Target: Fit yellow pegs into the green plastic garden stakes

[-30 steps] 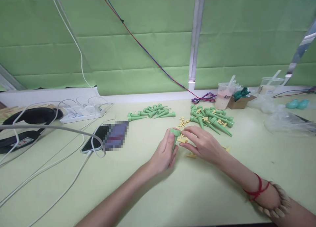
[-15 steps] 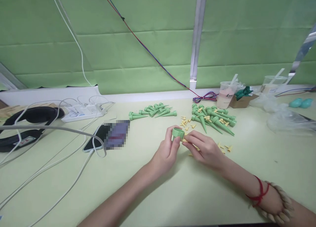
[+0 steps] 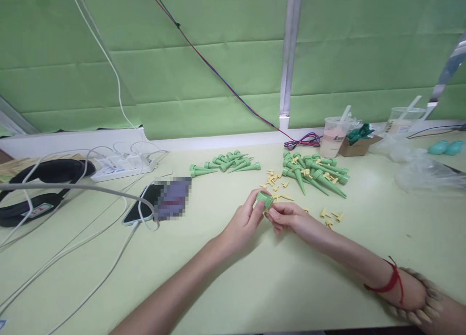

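My left hand (image 3: 247,221) is closed around a green plastic watering spike (image 3: 265,199), its wide ringed end turned up between thumb and fingers. The rest of that spike is hidden by the hand. My right hand (image 3: 287,217) pinches at the spike's side, where a bit of a small yellow plastic peg (image 3: 267,209) shows at the fingertips. Just beyond the hands lie loose yellow pegs (image 3: 271,180). A heap of green spikes (image 3: 316,172) mixed with yellow pegs is at the back right; another group of green spikes (image 3: 227,161) lies at the back left.
On the left are a phone (image 3: 143,204) with a cable, a white power strip (image 3: 124,166) and a black headband-like device (image 3: 43,187). A drink cup (image 3: 333,137), a small cardboard box (image 3: 358,145) and plastic bags (image 3: 425,170) stand or lie at the back right.
The green spike has tilted in my left hand, its open end turning away from view. My right hand has shifted slightly down and left, its fingers curling lower by the spike.
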A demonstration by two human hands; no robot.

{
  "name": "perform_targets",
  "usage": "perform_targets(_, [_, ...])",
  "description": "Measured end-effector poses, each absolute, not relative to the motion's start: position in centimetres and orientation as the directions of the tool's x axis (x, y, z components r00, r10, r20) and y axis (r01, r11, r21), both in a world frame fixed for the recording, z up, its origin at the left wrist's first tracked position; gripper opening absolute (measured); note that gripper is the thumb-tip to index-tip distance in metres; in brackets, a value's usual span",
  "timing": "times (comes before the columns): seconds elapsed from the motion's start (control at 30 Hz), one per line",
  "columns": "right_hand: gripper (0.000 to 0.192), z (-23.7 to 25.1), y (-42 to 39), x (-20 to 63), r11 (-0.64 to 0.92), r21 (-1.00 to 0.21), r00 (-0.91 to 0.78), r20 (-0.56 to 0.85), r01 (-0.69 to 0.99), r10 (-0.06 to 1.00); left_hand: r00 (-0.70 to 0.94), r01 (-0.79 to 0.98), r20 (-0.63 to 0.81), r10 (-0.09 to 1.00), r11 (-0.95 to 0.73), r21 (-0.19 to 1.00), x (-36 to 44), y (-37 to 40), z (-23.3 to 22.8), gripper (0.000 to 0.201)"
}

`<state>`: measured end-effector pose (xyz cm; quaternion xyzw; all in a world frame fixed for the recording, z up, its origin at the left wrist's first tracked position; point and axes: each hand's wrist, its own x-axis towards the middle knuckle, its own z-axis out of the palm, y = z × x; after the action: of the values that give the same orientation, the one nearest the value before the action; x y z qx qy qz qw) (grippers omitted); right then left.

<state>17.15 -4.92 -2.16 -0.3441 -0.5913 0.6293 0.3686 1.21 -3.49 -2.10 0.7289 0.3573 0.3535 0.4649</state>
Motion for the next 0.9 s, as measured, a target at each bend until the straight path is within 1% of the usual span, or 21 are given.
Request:
perform_targets(0.07, [0.027,-2.4,-5.0,17.2,-0.198,-0.962,-0.538,-0.067,-0.188,0.840,0.499,0.209,0.197,0.844,-0.338,0.918,1.0,-3.4,-2.3,0.039])
perform_targets(0.17, [0.020,-2.3,-5.1,17.0,-0.428,-0.844,-0.610,-0.160,-0.323,0.776,0.497,0.227,0.232,0.836,-0.383,0.896,0.8,-3.3,-2.4,0.042])
perform_targets(0.23, [0.017,-2.0,-5.2,16.8,-0.523,-0.778,-0.632,-0.217,-0.348,0.744,0.488,0.187,0.234,0.841,-0.363,0.913,0.9,-3.3,-2.4,0.042])
perform_targets(0.27, [0.017,-1.9,-5.3,16.8,-0.523,-0.783,-0.624,-0.231,-0.337,0.747,0.480,0.152,0.214,0.851,-0.321,0.935,1.1,-3.3,-2.4,0.042])
perform_targets(0.3, [0.020,-1.9,-5.3,16.7,-0.479,-0.825,-0.599,-0.228,-0.300,0.768,0.469,0.112,0.179,0.865,-0.259,0.959,1.3,-3.4,-2.3,0.042])
perform_targets(0.33, [0.024,-1.8,-5.3,16.6,-0.384,-0.894,-0.550,-0.205,-0.231,0.809,0.457,0.069,0.135,0.879,-0.186,0.980,1.5,-3.5,-2.3,0.042])
perform_targets(0.37, [0.030,-1.8,-5.3,16.6,-0.238,-0.963,-0.476,-0.153,-0.124,0.866,0.446,0.028,0.090,0.890,-0.114,0.993,1.8,-3.6,-2.2,0.042])
perform_targets(0.4, [0.033,-1.7,-5.2,16.7,-0.062,-0.998,-0.388,-0.064,0.016,0.920,0.440,-0.003,0.046,0.897,-0.050,0.999,2.0,-3.7,-2.1,0.044])
perform_targets(0.43, [0.034,-1.7,-5.2,16.8,0.112,-0.979,-0.306,0.055,0.170,0.951,0.440,-0.019,0.007,0.898,0.001,1.000,2.1,-3.8,-2.0,0.045])
perform_targets(0.47, [0.032,-1.6,-5.1,17.0,0.258,-0.916,-0.252,0.183,0.309,0.950,0.447,-0.024,-0.026,0.894,0.041,0.999,2.2,-3.9,-1.8,0.047])
perform_targets(0.5, [0.028,-1.6,-5.0,17.2,0.373,-0.830,-0.237,0.297,0.415,0.925,0.459,-0.023,-0.053,0.887,0.071,0.997,2.3,-4.0,-1.6,0.048])
perform_targets(0.53, [0.024,-1.5,-4.9,17.5,0.464,-0.741,-0.257,0.387,0.485,0.886,0.470,-0.018,-0.075,0.879,0.095,0.995,2.3,-4.0,-1.5,0.049])
perform_targets(0.6, [0.022,-1.4,-4.5,18.2,0.612,-0.574,-0.370,0.491,0.544,0.789,0.486,-0.006,-0.110,0.867,0.129,0.992,2.2,-4.1,-1.2,0.050])
perform_targets(0.67, [0.023,-1.4,-4.2,18.8,0.713,-0.435,-0.483,0.531,0.550,0.696,0.482,0.003,-0.132,0.866,0.149,0.989,2.1,-4.2,-1.2,0.050])
perform_targets(0.73, [0.025,-1.6,-3.8,19.2,0.759,-0.359,-0.548,0.533,0.544,0.645,0.479,0.008,-0.138,0.867,0.152,0.988,2.1,-4.2,-1.4,0.049])
perform_targets(0.8, [0.027,-1.8,-3.6,19.3,0.768,-0.357,-0.584,0.502,0.532,0.638,0.473,-0.003,-0.121,0.873,0.138,0.990,2.3,-4.2,-1.8,0.049])
perform_targets(0.9, [0.030,-2.2,-3.5,18.9,0.759,-0.406,-0.593,0.473,0.509,0.651,0.430,-0.026,-0.090,0.898,0.111,0.993,2.6,-4.4,-2.2,0.047])
